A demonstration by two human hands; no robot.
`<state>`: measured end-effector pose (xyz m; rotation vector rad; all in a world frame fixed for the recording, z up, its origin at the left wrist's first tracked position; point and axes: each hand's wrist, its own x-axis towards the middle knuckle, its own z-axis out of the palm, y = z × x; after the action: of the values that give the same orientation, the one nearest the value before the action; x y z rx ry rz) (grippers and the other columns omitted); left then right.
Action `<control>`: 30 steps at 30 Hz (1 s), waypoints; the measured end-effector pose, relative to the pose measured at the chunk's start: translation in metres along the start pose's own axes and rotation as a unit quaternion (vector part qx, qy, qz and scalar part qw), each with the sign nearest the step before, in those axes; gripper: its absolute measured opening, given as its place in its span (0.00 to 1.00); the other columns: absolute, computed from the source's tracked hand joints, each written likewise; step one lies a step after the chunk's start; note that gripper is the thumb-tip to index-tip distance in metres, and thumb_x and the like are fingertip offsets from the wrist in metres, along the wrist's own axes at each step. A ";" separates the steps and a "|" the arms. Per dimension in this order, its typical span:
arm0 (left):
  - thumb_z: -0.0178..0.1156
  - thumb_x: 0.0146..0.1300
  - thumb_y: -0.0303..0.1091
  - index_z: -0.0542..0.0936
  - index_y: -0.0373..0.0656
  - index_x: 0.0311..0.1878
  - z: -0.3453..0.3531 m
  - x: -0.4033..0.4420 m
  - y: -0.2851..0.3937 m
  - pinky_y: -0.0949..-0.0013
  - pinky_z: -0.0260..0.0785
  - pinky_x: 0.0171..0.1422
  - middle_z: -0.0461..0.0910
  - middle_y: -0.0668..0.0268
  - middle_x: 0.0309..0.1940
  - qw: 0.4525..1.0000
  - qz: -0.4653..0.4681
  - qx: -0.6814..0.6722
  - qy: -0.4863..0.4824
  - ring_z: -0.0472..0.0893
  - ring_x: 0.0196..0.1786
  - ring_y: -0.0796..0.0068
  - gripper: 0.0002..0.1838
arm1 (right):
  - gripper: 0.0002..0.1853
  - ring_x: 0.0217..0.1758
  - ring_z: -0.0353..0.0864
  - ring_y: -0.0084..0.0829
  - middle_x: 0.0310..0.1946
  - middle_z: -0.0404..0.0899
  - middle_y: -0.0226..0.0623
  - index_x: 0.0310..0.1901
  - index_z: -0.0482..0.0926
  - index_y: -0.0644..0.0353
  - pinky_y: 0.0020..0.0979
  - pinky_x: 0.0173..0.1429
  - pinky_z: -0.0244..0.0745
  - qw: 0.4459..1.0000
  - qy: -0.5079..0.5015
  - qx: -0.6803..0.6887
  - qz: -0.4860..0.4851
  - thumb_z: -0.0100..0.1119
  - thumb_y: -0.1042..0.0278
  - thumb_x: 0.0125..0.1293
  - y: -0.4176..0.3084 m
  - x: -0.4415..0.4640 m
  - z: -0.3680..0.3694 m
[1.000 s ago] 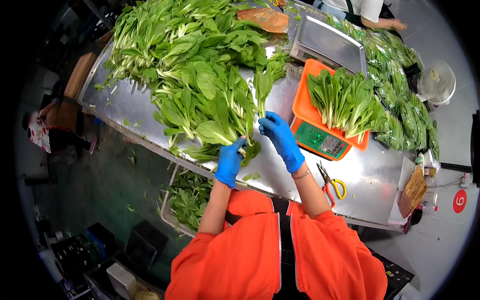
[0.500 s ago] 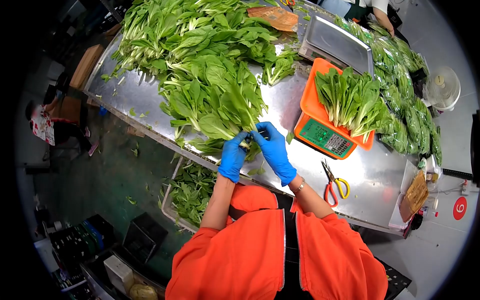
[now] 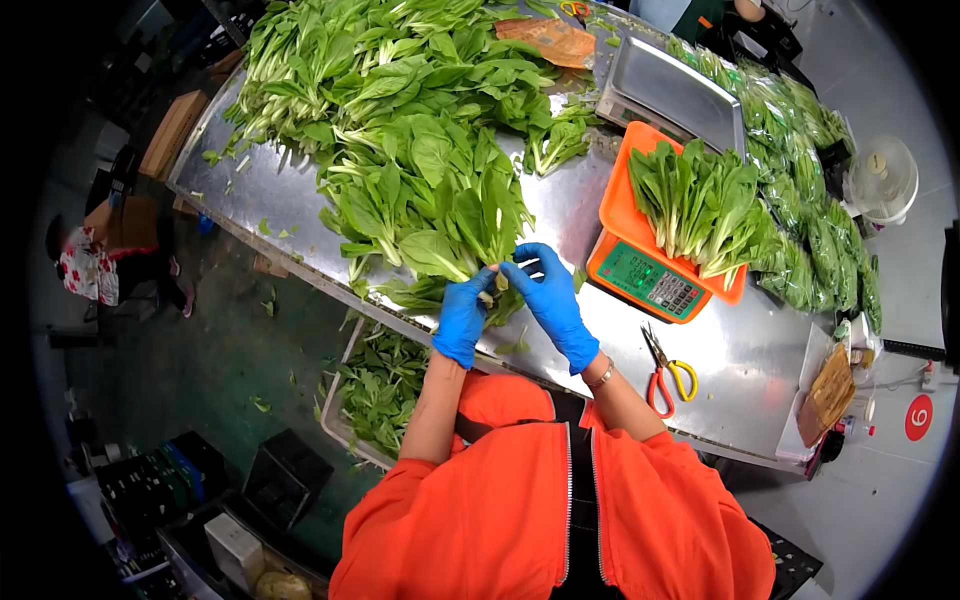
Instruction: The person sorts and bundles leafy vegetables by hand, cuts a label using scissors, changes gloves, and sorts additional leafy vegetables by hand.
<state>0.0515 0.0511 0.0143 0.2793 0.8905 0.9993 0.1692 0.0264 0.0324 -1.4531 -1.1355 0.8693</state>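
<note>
In the head view, both hands wear blue gloves and meet at the near edge of the leafy green heap. My left hand [image 3: 463,314] is closed, its fingers pinching the stem end of a leafy green plant [image 3: 488,222]. Close by on the right, my right hand [image 3: 550,305] has its thumb and fingertips pressed at the same stem end. The plant's leaves point away over the large pile of leafy greens [image 3: 400,175]. Fingers partly hide the stem base.
An orange scale [image 3: 648,285] to the right carries a tray of leafy greens [image 3: 695,205]. Scissors [image 3: 668,375] lie in front of it. Bagged greens [image 3: 815,240] line the right side. A crate of leaves [image 3: 380,395] sits below the table edge. Another person's arm [image 3: 748,10] shows at the top.
My hands stay almost in place; the fingers have shifted at the stem, and the leaves between them lean differently. The other person at the top has drawn an arm back from the bagged greens.
</note>
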 end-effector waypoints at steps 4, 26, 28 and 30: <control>0.58 0.54 0.26 0.76 0.36 0.26 0.003 0.001 -0.007 0.81 0.59 0.24 0.74 0.69 0.19 0.997 0.057 0.048 -0.006 0.71 0.21 0.82 0.04 | 0.09 0.24 0.69 0.18 0.28 0.75 0.31 0.35 0.73 0.63 0.20 0.31 0.67 0.999 0.034 -0.017 -0.008 0.60 0.71 0.53 0.000 0.000 0.003; 0.57 0.56 0.27 0.73 0.33 0.44 0.009 -0.003 0.008 0.78 0.69 0.38 0.75 0.65 0.31 0.995 0.032 -0.091 -0.026 0.75 0.33 0.78 0.13 | 0.10 0.26 0.73 0.19 0.28 0.76 0.32 0.39 0.74 0.61 0.21 0.31 0.69 0.998 -0.032 0.049 0.031 0.58 0.70 0.56 -0.009 0.003 -0.002; 0.56 0.57 0.28 0.72 0.33 0.47 0.014 -0.008 0.007 0.74 0.69 0.46 0.75 0.62 0.39 0.990 0.046 -0.123 -0.054 0.75 0.40 0.75 0.14 | 0.10 0.25 0.75 0.28 0.29 0.73 0.36 0.39 0.72 0.57 0.26 0.29 0.70 0.982 0.031 -0.135 -0.129 0.58 0.70 0.54 -0.015 0.000 0.002; 0.53 0.59 0.28 0.67 0.34 0.53 -0.004 0.002 -0.004 0.73 0.65 0.53 0.71 0.61 0.47 0.993 0.048 -0.073 -0.077 0.73 0.47 0.73 0.19 | 0.11 0.26 0.75 0.30 0.29 0.73 0.36 0.39 0.72 0.57 0.27 0.29 0.70 0.964 0.012 -0.206 -0.167 0.58 0.71 0.53 -0.015 -0.003 0.008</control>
<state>0.0516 0.0502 0.0083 0.2727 0.6646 1.1114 0.1583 0.0259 0.0453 -1.5320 -1.5536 0.3888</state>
